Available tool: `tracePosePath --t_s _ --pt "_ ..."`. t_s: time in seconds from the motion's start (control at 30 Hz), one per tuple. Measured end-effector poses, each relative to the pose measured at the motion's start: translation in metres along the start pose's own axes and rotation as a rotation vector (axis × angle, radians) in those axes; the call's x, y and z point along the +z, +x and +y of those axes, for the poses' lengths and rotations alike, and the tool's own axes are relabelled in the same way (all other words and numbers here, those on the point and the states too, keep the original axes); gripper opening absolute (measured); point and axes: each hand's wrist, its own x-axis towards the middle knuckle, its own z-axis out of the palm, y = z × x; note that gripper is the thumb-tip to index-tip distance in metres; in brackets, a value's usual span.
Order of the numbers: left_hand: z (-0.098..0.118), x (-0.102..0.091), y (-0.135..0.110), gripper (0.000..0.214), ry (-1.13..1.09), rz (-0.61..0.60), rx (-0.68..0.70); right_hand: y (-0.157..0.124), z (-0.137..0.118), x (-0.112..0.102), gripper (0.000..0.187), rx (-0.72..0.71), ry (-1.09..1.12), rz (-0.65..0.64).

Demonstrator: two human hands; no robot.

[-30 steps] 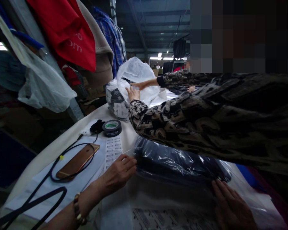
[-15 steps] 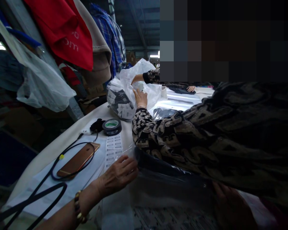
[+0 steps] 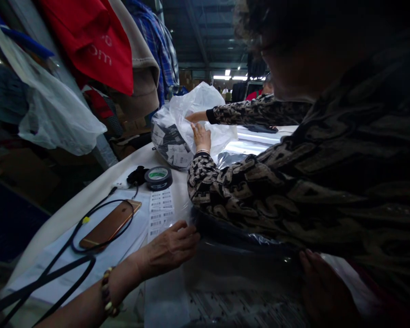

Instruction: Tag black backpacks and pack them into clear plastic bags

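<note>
My left hand (image 3: 172, 248) rests with curled fingers on the left end of a clear plastic bag (image 3: 239, 269) that holds a dark folded garment (image 3: 225, 232). My right hand (image 3: 323, 291) lies flat, fingers together, on the bag's right side in deep shadow. A co-worker in a patterned sleeve (image 3: 259, 191) leans across the bag and hides most of it. That person's hands (image 3: 201, 134) reach into a large white plastic bag (image 3: 194, 118) at the far end of the table.
A phone (image 3: 111, 223) ringed by a black cable, a sheet of barcode labels (image 3: 160, 209) and a roll of tape (image 3: 158, 177) lie on the white table (image 3: 89, 200) to the left. Clothes hang at upper left (image 3: 99, 45). Printed paper (image 3: 232, 310) lies near me.
The co-worker has leaned further over the table and now covers more of the bagged garment. My left hand slid slightly right along the bag's end. My right hand stayed put.
</note>
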Motion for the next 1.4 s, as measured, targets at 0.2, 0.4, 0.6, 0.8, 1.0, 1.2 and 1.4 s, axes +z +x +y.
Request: tracePosePath --t_s 0.2,0.4,0.6,0.8,1.0,1.2,1.4 --pt "0.003 0.016 -0.01 0.012 -0.057 -0.033 -0.099 0.01 -0.021 -0.013 0.068 0.165 0.131 -0.06" --pt "0.014 0.024 -0.01 0.019 0.079 0.161 -0.051 0.018 -0.027 -0.031 0.07 0.194 0.153 -0.105" --pt "0.024 0.026 -0.015 0.02 0.086 0.249 -0.047 0.014 -0.026 -0.03 0.07 0.23 0.195 -0.066" --pt "0.017 0.016 -0.009 0.024 -0.024 0.166 -0.061 0.008 -0.024 -0.027 0.073 0.18 0.18 -0.103" --pt "0.008 0.018 -0.006 0.021 -0.177 0.156 -0.18 0.018 -0.026 -0.025 0.071 0.186 0.144 -0.072" --pt "0.007 0.018 -0.012 0.028 -0.168 0.141 -0.203 0.023 -0.024 -0.017 0.064 0.122 0.125 0.021" --pt "0.017 0.016 -0.013 0.029 -0.145 0.103 -0.16 0.023 -0.032 -0.02 0.063 0.253 0.154 -0.02"
